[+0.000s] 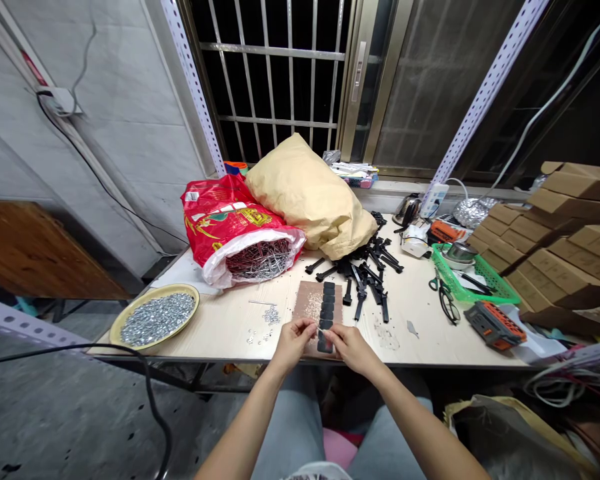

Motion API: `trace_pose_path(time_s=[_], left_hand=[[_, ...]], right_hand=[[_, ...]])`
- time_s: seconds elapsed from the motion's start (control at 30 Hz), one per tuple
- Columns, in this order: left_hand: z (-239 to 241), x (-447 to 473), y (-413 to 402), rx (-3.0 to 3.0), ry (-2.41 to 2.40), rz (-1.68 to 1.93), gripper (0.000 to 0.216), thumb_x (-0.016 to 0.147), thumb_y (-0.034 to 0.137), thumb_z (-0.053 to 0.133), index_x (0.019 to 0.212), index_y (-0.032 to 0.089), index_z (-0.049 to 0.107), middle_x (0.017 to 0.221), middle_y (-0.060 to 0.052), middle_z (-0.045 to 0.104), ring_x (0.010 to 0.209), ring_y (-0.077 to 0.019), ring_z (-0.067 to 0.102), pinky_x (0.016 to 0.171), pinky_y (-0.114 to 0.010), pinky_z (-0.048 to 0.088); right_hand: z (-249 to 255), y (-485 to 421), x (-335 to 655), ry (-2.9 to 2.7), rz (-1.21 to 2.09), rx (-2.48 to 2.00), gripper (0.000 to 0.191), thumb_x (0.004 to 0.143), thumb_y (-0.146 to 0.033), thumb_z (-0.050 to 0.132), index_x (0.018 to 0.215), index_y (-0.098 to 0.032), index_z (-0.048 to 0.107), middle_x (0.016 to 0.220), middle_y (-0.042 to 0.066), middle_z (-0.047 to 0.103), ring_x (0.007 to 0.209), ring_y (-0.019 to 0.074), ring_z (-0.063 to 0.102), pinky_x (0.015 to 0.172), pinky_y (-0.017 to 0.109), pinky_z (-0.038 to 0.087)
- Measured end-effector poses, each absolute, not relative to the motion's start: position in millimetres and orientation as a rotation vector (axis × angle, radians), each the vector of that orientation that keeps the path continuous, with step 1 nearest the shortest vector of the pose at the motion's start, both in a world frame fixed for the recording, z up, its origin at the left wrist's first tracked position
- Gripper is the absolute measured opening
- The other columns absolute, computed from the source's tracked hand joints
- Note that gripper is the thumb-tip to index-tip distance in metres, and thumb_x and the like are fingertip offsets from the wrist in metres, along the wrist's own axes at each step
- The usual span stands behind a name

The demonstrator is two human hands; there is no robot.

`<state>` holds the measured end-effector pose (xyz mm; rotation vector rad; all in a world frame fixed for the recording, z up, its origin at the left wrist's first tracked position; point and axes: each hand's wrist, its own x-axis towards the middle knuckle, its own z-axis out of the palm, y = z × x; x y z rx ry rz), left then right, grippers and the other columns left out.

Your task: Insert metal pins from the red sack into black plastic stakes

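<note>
Near the front edge of the table, my left hand (295,340) and my right hand (350,345) meet with thumbs and fingertips pinched together. What they pinch is too small to make out. Under them lies a brown board (305,289) bearing a column of black rectangular pieces (329,300) and a scatter of tiny pale bits (312,307). Left of the board are a little heap of small metal pieces (271,315) and one thin metal rod (261,303). Several black plastic parts (360,287) with long stems lie beyond the board to the right.
A yellow bowl (196,313) of small metal pieces stands at left. Behind it, a red sack (220,220) spills thin metal rods beside a tan bag (305,193). Scissors (447,303), an orange-black device (495,325), a green basket (505,291) and cardboard boxes (555,280) occupy the right.
</note>
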<state>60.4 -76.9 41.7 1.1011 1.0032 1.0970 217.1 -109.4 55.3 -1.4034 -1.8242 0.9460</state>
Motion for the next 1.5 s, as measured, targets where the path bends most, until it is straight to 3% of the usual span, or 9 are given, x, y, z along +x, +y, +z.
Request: trace_pose_path(time_s=[0.13,0.23,0.37,0.57,0.7,0.9,1.1,1.27,1.5], left_hand=[[44,62,-78,1.151,0.977,1.085,0.022,0.065,0.035,0.067,0.064,0.014,0.061,0.052,0.002,0.053,0.05,-0.0082,0.046,0.052,-0.019,0.038],[41,64,-78,1.124,1.0,1.129,0.022,0.066,0.036,0.065,0.064,0.014,0.06,0.053,0.001,0.054,0.05,-0.0086,0.047,0.052,-0.02,0.038],[39,65,-80,1.143,0.977,1.106,0.023,0.067,0.037,0.065,0.065,0.014,0.062,0.055,0.0,0.056,0.052,-0.0099,0.048,0.053,-0.02,0.039],[41,61,-78,1.269,0.929,1.031,0.028,0.067,0.033,0.064,0.089,0.016,0.069,0.067,-0.004,0.063,0.062,-0.0134,0.055,0.062,-0.024,0.045],[37,61,-74,1.196,1.006,1.114,0.048,0.064,0.032,0.068,0.109,0.018,0.06,0.086,-0.006,0.065,0.068,-0.0123,0.056,0.063,-0.022,0.045],[32,51,-70,1.183,1.126,1.14,0.037,0.065,0.036,0.066,0.097,0.016,0.066,0.093,-0.009,0.066,0.08,-0.0172,0.059,0.068,-0.024,0.046],[34,32,-66,1.122,1.287,1.217,0.032,0.062,0.038,0.067,0.084,0.014,0.068,0.076,-0.007,0.068,0.062,-0.0147,0.058,0.059,-0.024,0.046],[41,43,-68,1.182,1.259,1.174,0.035,0.064,0.041,0.064,0.085,0.013,0.067,0.073,-0.006,0.067,0.058,-0.0135,0.057,0.059,-0.025,0.047],[47,32,-69,1.195,1.361,1.224,0.036,0.064,0.043,0.062,0.082,0.012,0.066,0.069,-0.005,0.066,0.06,-0.0143,0.059,0.059,-0.026,0.05]], right_hand=[[57,-112,221,-1.682,1.197,-1.348,0.03,0.086,-0.041,0.041,0.083,-0.016,0.057,0.069,0.0,0.06,0.045,0.0078,0.052,0.043,0.018,0.04],[64,-116,229,-1.806,1.031,-1.271,0.025,0.085,-0.035,0.047,0.102,-0.02,0.056,0.086,0.003,0.061,0.065,0.0109,0.058,0.059,0.021,0.047],[71,-119,242,-1.982,0.808,-1.185,0.022,0.088,-0.028,0.043,0.098,-0.02,0.061,0.088,0.005,0.061,0.083,0.0141,0.057,0.076,0.026,0.045],[60,-100,260,-1.964,1.072,-1.132,0.027,0.086,-0.036,0.045,0.096,-0.019,0.062,0.086,0.003,0.059,0.06,0.0089,0.057,0.055,0.021,0.045],[48,-45,274,-2.031,0.77,-1.211,0.023,0.086,-0.03,0.047,0.093,-0.016,0.063,0.088,0.004,0.058,0.071,0.0109,0.057,0.062,0.021,0.045],[42,8,288,-2.231,0.442,-1.386,0.021,0.086,-0.021,0.046,0.08,-0.015,0.065,0.086,0.004,0.055,0.075,0.0125,0.056,0.069,0.025,0.043],[25,-41,285,-2.487,0.769,-0.972,0.013,0.082,-0.021,0.052,0.083,-0.02,0.065,0.084,0.0,0.056,0.075,0.0103,0.056,0.069,0.021,0.044],[27,-21,283,-2.202,0.561,-1.362,0.021,0.086,-0.02,0.044,0.084,-0.016,0.064,0.09,0.006,0.053,0.08,0.0146,0.054,0.074,0.029,0.044],[25,-35,278,-2.406,0.822,-1.078,0.013,0.081,-0.022,0.054,0.082,-0.018,0.066,0.086,0.004,0.052,0.076,0.0127,0.054,0.071,0.024,0.045]])
